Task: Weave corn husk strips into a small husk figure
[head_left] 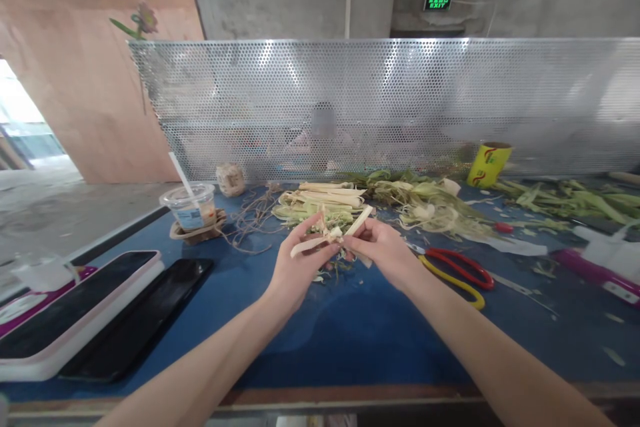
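Note:
Over the middle of the blue table, my left hand [300, 253] and my right hand [383, 247] meet around pale strips of corn husk [334, 235]. Fingers of both hands pinch the strips where they come together. One strip end sticks up past my right fingers, and another points left across my left fingers. Just beyond the hands lies a pile of trimmed husk strips [325, 197]. Small green and pale scraps [340, 267] are scattered beneath. Scissors [457, 270] with red and yellow handles rest beside my right wrist, their blades partly hidden.
At left are a cup [193, 210] with a straw, twine [255, 213], a twine ball [230, 180], a white-cased phone [85, 307] and a black phone [145, 313]. Loose husks [435, 203] and a yellow roll [490, 165] stand right, before a perforated metal screen [375, 93].

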Tool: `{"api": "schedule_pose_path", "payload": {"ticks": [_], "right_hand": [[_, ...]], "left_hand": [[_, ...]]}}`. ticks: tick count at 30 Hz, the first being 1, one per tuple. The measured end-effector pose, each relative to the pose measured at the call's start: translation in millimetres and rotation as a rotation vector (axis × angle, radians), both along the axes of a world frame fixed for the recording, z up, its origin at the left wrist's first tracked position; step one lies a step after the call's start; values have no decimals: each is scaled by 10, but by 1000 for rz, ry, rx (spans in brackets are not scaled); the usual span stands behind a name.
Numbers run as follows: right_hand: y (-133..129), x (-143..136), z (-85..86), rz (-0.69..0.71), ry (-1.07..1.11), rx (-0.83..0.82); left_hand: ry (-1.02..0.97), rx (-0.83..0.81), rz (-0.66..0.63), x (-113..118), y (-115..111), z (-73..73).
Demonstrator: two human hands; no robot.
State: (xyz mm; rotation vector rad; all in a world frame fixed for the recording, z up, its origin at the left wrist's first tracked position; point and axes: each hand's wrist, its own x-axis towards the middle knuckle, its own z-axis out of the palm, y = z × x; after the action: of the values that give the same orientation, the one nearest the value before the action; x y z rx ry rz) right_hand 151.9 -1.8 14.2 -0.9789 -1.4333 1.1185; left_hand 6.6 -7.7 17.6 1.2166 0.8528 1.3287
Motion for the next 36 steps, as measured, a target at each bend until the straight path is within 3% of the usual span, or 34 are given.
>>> {"api": "schedule_pose_path", "payload": {"ticks": [3, 7, 11, 15, 20, 22, 25, 27, 31, 36], "right_hand": [[9, -7, -29, 75, 69, -45], [1, -35, -37, 124, 157, -91], [-12, -69, -37, 155, 181, -99], [-38, -70, -11, 184, 209, -126], [-108, -46, 47, 359, 104, -51], [-136, -41, 39, 295, -79, 115], [-163, -36, -9, 33, -520, 489], [-160, -31, -46, -111, -709, 624], [-104, -13, -80, -238, -611, 519], [-103, -35, -58, -122, -519, 545]], "left_hand": [[-90, -91, 19, 9, -9, 1], [-142, -90, 20, 6, 5, -11], [-16, 5, -50, -28, 58, -49], [80, 129, -38, -68, 107, -43], [-101, 19, -65, -113, 149, 37], [-192, -59, -70, -137, 166, 59], [-258, -185, -69, -160, 172, 74], [-270, -255, -75, -160, 160, 76], [-282, -311, -124, -140, 134, 62], [-253, -350, -184, -125, 120, 31]]}}
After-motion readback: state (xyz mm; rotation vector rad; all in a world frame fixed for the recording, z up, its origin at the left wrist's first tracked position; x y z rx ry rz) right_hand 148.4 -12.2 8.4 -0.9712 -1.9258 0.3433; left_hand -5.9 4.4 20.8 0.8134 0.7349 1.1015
